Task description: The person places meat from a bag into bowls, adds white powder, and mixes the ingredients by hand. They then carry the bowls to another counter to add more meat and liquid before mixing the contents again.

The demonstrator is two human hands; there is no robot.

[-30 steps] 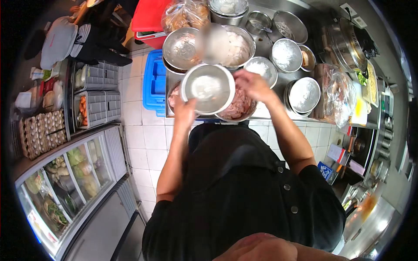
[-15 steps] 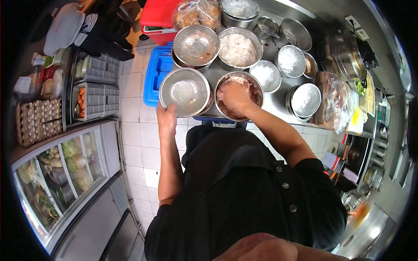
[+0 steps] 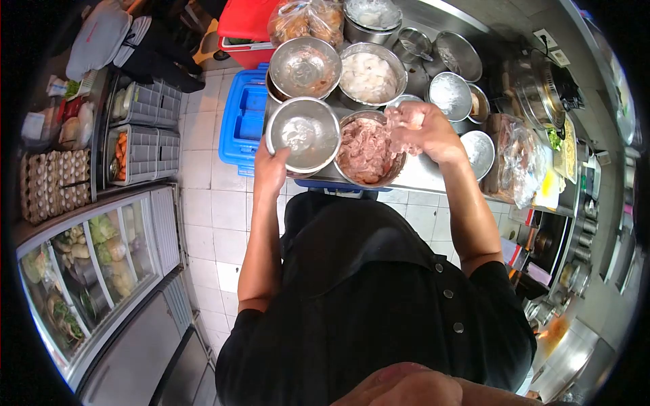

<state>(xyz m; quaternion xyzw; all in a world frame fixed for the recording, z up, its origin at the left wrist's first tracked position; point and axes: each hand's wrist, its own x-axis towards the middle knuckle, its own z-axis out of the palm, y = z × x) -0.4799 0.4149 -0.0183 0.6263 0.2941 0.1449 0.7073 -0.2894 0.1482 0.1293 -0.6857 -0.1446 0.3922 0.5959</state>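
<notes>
My left hand (image 3: 270,168) grips the near rim of an empty steel bowl (image 3: 302,132) at the counter's front left. Right beside it stands a steel bowl of pink raw meat (image 3: 365,150). My right hand (image 3: 423,130) is raised over that bowl's right side, closed on a handful of the meat (image 3: 401,124). Behind these sit another empty steel bowl (image 3: 305,65) and a bowl of white pieces (image 3: 369,74).
Steel bowls with white powder (image 3: 449,94), a stack of bowls (image 3: 478,150) and bagged food (image 3: 521,162) crowd the steel counter (image 3: 425,172). A blue crate (image 3: 244,122) and red box (image 3: 244,24) stand left. Egg trays (image 3: 54,186) and a glass-fronted cooler (image 3: 95,271) lie far left.
My right hand has come up out of the meat bowl with a handful, moving right. My left hand has shifted the empty bowl slightly right, against the meat bowl.
</notes>
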